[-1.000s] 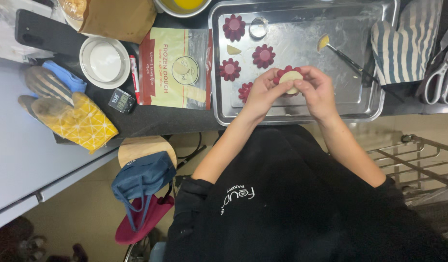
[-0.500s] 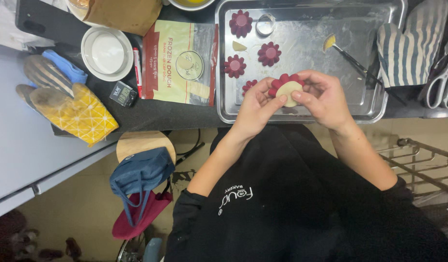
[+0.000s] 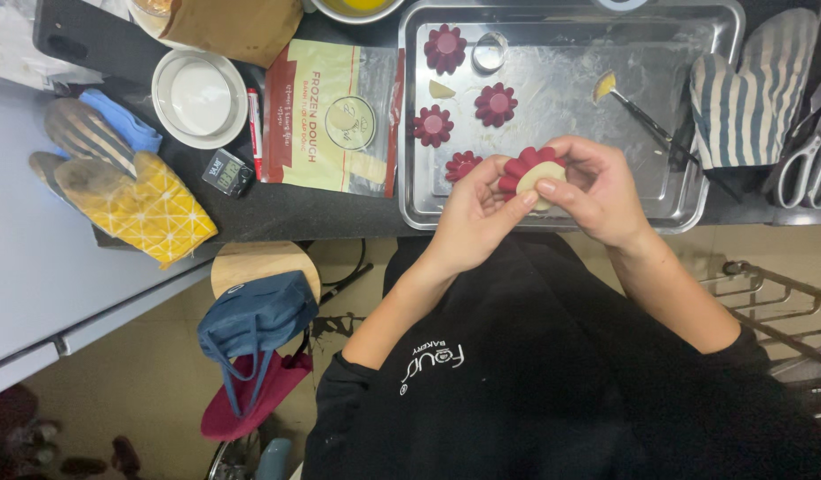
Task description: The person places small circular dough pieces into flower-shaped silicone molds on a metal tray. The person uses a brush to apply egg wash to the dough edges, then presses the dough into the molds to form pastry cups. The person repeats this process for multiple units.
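Both my hands hold one dark red fluted tart mould (image 3: 528,166) with pale dough (image 3: 546,178) in it, just above the near edge of a metal baking tray (image 3: 686,209). My left hand (image 3: 477,209) cups the mould from the left. My right hand (image 3: 601,191) grips it from the right, thumb pressing on the dough. On the tray lie three more filled red moulds (image 3: 497,104), a partly hidden one (image 3: 461,164) by my left hand, a round metal cutter (image 3: 490,52), a dough scrap (image 3: 441,89) and a pastry brush (image 3: 637,107).
A striped oven mitt (image 3: 748,89) and scissors (image 3: 806,164) lie right of the tray. To its left are a frozen dough packet (image 3: 326,116), a red marker (image 3: 256,129), a small timer (image 3: 226,172), a white bowl (image 3: 197,98) and yellow mitts (image 3: 135,200). A stool with a blue bag (image 3: 255,320) stands below.
My hands with the mould have drawn slightly nearer to me, over the tray's front edge, and my right thumb has shifted over the dough.
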